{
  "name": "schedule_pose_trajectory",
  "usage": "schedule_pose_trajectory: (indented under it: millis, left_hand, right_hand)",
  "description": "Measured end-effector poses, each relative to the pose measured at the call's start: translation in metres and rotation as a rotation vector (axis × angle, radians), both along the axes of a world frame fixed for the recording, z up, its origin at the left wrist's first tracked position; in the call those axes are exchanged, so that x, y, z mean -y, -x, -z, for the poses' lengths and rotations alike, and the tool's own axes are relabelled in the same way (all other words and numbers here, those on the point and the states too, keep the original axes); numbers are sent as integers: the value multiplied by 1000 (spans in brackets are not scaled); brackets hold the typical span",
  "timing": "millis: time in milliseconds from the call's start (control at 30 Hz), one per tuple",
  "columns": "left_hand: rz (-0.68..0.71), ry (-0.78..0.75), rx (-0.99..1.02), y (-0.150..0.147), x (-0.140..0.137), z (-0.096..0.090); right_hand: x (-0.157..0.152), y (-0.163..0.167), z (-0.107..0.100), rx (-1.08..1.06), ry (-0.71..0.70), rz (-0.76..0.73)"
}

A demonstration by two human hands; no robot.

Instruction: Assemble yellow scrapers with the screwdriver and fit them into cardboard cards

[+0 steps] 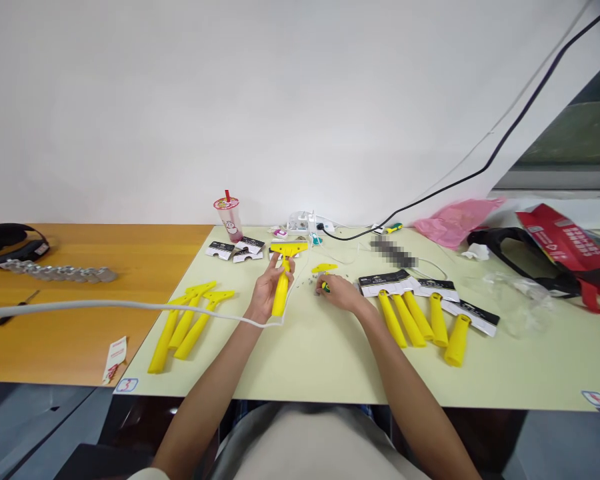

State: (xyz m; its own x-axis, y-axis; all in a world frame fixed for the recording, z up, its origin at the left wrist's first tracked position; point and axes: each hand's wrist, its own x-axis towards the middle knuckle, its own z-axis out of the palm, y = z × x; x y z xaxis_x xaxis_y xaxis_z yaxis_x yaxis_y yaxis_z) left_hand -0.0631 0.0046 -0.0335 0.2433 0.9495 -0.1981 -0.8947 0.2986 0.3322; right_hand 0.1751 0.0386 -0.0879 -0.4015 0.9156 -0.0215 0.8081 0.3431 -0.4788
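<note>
A person's left hand point(269, 288) wraps its fingers around a yellow scraper point(283, 277), held upright above a pale green table point(330, 353). The right hand point(337, 291) rests on the table, fingers pinched on a small yellow-green tool point(324, 285). 3 assembled scrapers point(187, 323) lie left; 4 yellow handles point(425, 323) lie right.

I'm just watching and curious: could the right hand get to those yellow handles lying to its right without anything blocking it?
Probably yes. The right hand rests on the table just left of the row of yellow handles, with only bare tabletop between. It seems to pinch a small green-and-yellow tool, which might need setting down first.
</note>
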Motion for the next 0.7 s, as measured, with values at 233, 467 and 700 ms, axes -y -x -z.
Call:
schedule_pose_trajectory:
  millis: [233, 467, 700]
  left_hand:
    - [36, -22, -10, -4, 3, 6]
    - [44, -49, 0, -4, 4, 9]
    - [58, -43, -52, -7, 5, 10]
  right_hand:
    - [-4, -5, 1, -78, -50, 19]
    - [-4, -19, -19, -330, -131, 86]
    - [0, -19, -35, -629, -157, 184]
